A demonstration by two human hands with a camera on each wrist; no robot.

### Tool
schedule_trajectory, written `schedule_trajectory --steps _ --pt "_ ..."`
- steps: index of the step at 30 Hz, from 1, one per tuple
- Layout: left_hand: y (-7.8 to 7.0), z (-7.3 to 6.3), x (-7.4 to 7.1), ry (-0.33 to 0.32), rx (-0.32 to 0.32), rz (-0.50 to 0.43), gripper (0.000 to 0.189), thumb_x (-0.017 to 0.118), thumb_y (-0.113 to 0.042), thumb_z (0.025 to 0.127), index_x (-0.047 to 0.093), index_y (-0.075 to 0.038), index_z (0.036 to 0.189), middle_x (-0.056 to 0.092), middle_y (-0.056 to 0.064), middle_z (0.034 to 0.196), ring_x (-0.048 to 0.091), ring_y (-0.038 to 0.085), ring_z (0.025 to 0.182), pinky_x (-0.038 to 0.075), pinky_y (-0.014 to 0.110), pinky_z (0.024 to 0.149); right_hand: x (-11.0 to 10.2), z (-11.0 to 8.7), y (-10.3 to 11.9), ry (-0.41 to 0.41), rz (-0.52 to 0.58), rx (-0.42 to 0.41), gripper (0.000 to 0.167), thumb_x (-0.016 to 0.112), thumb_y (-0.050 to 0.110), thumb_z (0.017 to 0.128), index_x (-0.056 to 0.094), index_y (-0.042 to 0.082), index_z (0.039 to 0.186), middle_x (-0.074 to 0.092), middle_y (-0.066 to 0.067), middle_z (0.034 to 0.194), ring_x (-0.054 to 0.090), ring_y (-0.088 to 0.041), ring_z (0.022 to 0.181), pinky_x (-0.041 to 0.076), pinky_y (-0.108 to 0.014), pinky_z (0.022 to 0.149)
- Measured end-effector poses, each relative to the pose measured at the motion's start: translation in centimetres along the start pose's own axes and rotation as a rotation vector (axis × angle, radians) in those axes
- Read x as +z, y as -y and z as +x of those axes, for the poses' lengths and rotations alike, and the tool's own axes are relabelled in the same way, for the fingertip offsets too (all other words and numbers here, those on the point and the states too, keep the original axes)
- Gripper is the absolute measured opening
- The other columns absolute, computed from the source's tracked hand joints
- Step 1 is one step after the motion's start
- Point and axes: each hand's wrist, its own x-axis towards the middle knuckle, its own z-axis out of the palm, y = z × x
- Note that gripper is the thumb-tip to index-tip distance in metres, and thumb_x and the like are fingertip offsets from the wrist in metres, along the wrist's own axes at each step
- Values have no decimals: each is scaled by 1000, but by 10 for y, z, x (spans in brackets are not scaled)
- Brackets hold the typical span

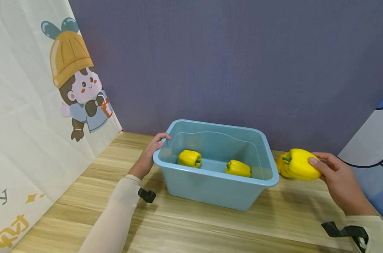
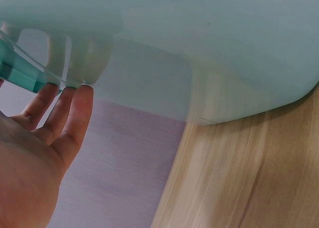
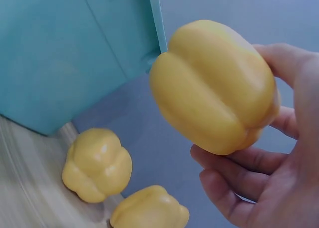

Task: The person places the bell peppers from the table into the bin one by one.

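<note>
A light blue plastic bin stands on the wooden table with two yellow bell peppers inside, one at the left and another towards the right. My left hand holds the bin's left rim; in the left wrist view its fingertips are against the rim. Just right of the bin, my right hand grips a third yellow bell pepper above the table, thumb on the near side. The right wrist view has this pepper between thumb and fingers, close to the bin's edge.
Two more yellow bell peppers, one nearer the bin and one beside it, lie on the table right of the bin. A dark grey-purple panel rises behind. A white printed sheet borders the left side.
</note>
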Motion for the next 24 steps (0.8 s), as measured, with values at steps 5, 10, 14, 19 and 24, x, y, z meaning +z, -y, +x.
schedule_trajectory --steps 5,10,14,19,24 --pt "0 0 0 -2 0 -2 43 37 -39 100 49 -8 128 46 16 132 51 32 103 46 31 77 0 -1 4 -14 49 -54 26 51 27 105 53 21 131 50 14 120 54 3 100 48 -11 74" --pt "-1 0 1 2 -2 -1 45 36 -39 101 48 -6 129 46 15 133 51 31 104 46 31 78 2 -2 7 -23 237 -65 25 54 19 104 56 18 129 54 10 119 57 0 97 48 -12 74" --pt "-2 0 2 -1 -9 0 44 35 -37 101 47 -5 129 45 15 134 50 31 106 45 32 80 4 -2 10 -36 258 -51 25 55 20 103 56 20 128 55 11 117 57 -1 95 47 -11 73" --pt "0 0 2 -8 -8 -5 43 35 -36 101 48 -5 128 46 16 131 51 31 101 46 31 77 6 -2 12 -21 443 -111 24 53 11 104 58 16 127 54 6 120 57 -4 95 49 -12 75" --pt "0 0 0 -2 -10 7 46 36 -39 101 47 -6 130 45 13 133 51 31 102 46 32 78 11 -1 17 -9 539 -147 26 53 9 103 56 12 129 53 2 124 58 -6 97 50 -13 77"
